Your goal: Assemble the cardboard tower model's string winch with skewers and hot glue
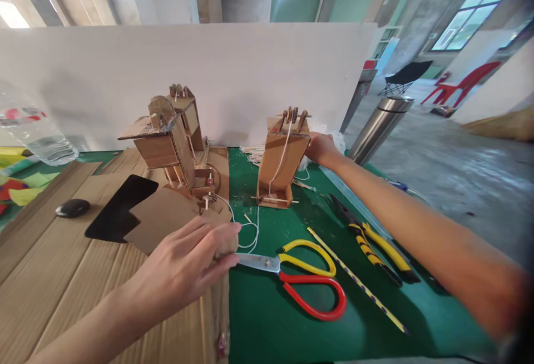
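Note:
My left hand (196, 258) is closed in a pinch over the cardboard's right edge. Between its fingers shows a small tan cardboard piece (227, 246), mostly covered. Scissors (267, 264) with one yellow and one red handle lie with their blades by these fingertips. My right hand (323, 147) reaches behind the right side of an upright cardboard model (281, 158), beside a crumpled white plastic bag (337, 137); its fingertips are hidden. A white string (280, 166) runs down that model's front from small discs on top. More string (250, 236) loops on the green table.
Another cardboard model (181, 147) stands at left, near a black phone (120, 208), a mouse (72, 208) and a water bottle (45, 130). Rightward lie a spotted pencil (359, 280), pliers (371, 241) and a steel flask (380, 129). A white panel (233, 80) rises behind.

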`<state>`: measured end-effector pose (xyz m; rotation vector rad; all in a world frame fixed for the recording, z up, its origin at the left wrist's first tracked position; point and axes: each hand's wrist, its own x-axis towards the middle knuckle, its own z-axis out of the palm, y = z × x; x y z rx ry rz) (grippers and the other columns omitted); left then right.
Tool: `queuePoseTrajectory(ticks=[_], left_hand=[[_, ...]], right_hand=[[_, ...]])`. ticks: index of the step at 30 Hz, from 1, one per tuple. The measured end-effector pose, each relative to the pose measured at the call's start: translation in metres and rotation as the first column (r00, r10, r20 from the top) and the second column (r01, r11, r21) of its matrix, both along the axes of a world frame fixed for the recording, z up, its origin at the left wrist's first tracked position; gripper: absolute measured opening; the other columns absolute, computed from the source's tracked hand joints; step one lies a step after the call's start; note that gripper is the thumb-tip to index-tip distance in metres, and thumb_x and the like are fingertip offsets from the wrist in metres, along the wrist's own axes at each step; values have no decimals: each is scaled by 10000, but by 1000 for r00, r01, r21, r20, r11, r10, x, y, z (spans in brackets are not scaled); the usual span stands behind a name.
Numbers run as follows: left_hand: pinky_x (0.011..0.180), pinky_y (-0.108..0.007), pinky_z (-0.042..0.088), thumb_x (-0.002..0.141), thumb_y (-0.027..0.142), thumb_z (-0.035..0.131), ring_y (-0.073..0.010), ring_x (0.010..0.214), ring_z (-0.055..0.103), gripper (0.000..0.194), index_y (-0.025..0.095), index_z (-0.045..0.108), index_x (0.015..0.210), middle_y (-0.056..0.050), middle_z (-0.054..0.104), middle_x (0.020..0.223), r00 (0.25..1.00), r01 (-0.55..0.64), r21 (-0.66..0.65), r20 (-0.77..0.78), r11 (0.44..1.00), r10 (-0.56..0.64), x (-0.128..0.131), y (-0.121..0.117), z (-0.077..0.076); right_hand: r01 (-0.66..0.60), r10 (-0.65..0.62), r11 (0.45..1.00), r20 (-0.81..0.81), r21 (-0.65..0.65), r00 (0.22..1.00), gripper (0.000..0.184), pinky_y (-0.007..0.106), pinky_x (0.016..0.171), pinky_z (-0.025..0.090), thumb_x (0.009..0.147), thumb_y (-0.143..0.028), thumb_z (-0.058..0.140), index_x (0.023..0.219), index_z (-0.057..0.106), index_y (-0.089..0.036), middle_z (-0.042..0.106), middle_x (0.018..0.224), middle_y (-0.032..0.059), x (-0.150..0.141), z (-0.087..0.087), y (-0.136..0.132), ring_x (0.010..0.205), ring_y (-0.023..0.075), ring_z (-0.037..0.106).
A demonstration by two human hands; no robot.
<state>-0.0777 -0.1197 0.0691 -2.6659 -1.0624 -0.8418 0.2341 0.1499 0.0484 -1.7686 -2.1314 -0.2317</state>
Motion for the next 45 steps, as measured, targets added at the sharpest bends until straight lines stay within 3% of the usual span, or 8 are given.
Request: queuePoseTrajectory(ticks=[4,7,10,13,25,32,39,45], left_hand=[[738,-290,555,823,192,622,-167,882,643,365,161,484,1160,-66,681,982,987,158,21,-44,987,-157,4,-4,6],[714,-294,556,824,179,620,-163,843,649,369,160,474,1163,-67,685,977,974,216,37,-71,976,-213,8,-12,10],[718,-284,559,830,172,611,-155,834,656,350,170,479,1154,-55,685,959,968,245,28,-66,969,-243,12,-19,13],[750,-274,568,841,154,587,-148,857,663,308,172,491,1134,-49,680,964,967,255,44,-27,966,-254,15,-23,13],[924,-315,547,780,35,555,-189,1106,604,482,172,425,1224,-100,647,1150,982,156,132,86,979,-168,14,-34,7],[819,-295,575,784,79,591,-178,990,651,497,177,397,1231,-93,666,1088,987,84,116,127,990,-98,6,-39,6],[714,-302,579,766,250,685,-169,777,695,452,198,463,1157,-31,710,900,981,-30,184,194,982,-6,6,-39,2],[685,-272,569,740,229,710,-156,803,692,486,222,471,1163,-31,710,955,953,-9,190,300,982,-50,17,-36,4]], right_hand=[[49,-46,997,-56,67,997,224,331,709,370,828,-233,461,923,647,-152,682,884,117,6,-1,-74,806,245,600],[-135,124,989,-173,-55,977,184,313,635,384,840,-311,493,802,625,-190,659,746,67,-1,-6,-151,672,204,577],[-506,433,840,-318,-197,843,202,310,660,417,848,-363,517,754,629,-224,653,772,47,-15,-17,-215,718,191,578],[-641,572,754,-338,-143,748,223,363,793,426,769,-363,629,952,664,-240,671,902,63,-29,-31,-250,843,229,588],[-419,376,740,-194,-526,906,404,408,905,407,700,-157,506,1096,569,-107,592,1106,167,-43,-26,-256,1074,294,524],[-412,149,730,-461,-545,875,248,294,721,440,702,-169,540,946,519,-203,624,921,43,-33,-32,-260,812,181,586],[-465,-93,797,-840,-385,535,222,282,584,433,691,-349,651,754,490,-210,562,659,-6,-20,-26,-262,619,151,544],[-696,-352,593,-908,-404,228,474,358,586,488,673,-619,582,896,586,-200,621,964,107,-38,-47,-272,690,203,617]])
